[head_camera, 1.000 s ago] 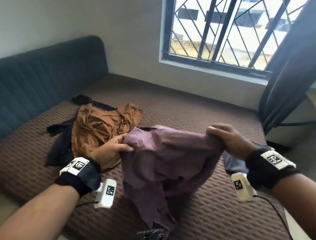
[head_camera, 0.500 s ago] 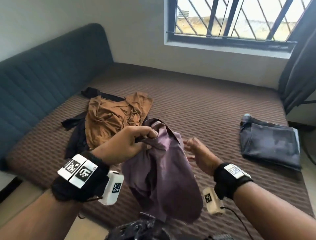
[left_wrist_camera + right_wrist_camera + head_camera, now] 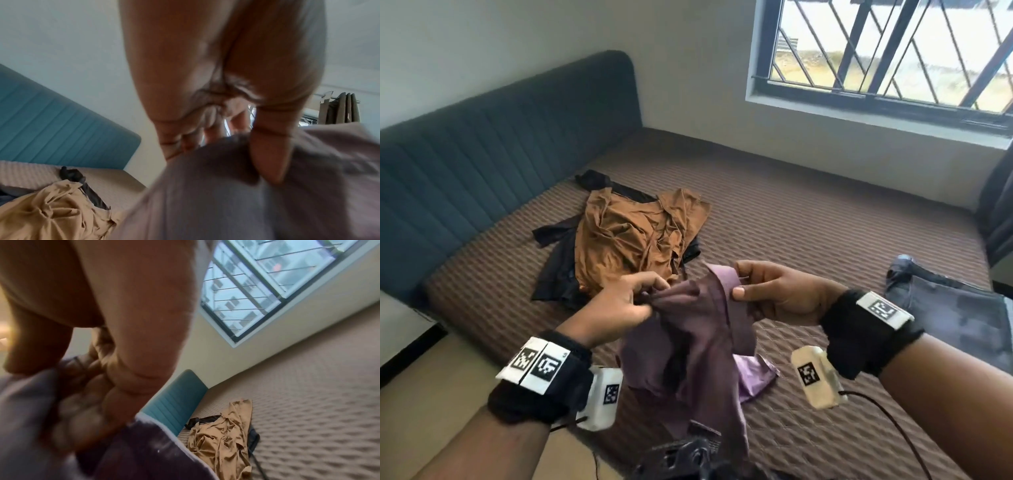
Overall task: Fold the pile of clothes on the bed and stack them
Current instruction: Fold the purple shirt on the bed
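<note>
Two hands hold the purple shirt (image 3: 698, 346) up over the near edge of the bed (image 3: 825, 233); our left hand (image 3: 619, 305) pinches bunched cloth at its top, and our right hand (image 3: 780, 291) grips a fold between thumb and fingers; beyond lie the brown garment (image 3: 633, 240) on black clothes (image 3: 558, 270); a folded grey piece (image 3: 955, 311) sits well apart at right.

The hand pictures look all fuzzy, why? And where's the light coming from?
Left wrist view: the left hand and purple shirt sit very close to the camera and smear. Right wrist view: the right hand is just as soft, and the window leans sideways. Head view: sharper; daylight enters through the window.
</note>
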`<state>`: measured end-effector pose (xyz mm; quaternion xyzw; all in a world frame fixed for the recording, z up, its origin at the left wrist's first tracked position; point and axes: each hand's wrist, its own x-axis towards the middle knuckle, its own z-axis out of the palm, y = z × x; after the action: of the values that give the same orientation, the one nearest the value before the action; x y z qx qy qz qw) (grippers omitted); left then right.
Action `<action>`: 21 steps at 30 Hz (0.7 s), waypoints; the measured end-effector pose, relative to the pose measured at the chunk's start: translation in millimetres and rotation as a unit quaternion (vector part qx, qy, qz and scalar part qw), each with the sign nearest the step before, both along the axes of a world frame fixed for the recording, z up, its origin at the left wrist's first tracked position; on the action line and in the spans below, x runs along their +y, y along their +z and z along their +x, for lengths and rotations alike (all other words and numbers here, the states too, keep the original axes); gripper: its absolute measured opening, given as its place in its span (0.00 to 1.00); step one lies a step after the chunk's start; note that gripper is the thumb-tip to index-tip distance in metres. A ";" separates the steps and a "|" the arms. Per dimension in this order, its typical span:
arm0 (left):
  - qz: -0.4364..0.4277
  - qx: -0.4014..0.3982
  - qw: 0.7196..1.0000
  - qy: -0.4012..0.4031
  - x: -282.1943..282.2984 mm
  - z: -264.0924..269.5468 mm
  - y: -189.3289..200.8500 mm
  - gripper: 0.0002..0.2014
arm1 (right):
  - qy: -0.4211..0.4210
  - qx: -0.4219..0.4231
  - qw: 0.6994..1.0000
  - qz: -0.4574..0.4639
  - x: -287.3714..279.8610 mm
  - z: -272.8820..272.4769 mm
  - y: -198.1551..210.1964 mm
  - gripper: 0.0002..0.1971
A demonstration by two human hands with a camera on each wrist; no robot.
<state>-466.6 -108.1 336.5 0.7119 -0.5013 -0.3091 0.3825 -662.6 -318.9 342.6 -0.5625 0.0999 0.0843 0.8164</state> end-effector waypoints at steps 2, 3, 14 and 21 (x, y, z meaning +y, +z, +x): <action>0.046 0.033 0.998 -0.033 -4.5 -2.6 0.0 0.28 | -0.031 -0.010 0.998 -0.051 8.1 1.6 6.2 0.11; 0.036 0.054 0.997 -0.034 -8.4 -5.0 1.8 0.30 | -0.049 -0.016 0.994 -0.093 11.7 1.8 11.1 0.08; -0.055 0.102 0.984 -0.132 -82.3 -29.9 47.7 0.14 | -0.123 -0.038 0.921 -0.367 9.8 -8.6 53.4 0.10; 0.019 -0.032 0.962 -0.272 -94.1 -25.1 73.0 0.03 | -0.084 -0.005 0.943 -0.321 0.2 -33.6 51.0 0.21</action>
<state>-491.7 -202.2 409.4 0.5654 -0.6820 -0.3878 0.2547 -696.2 -318.6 393.6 -0.7845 0.1642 -0.0242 0.5975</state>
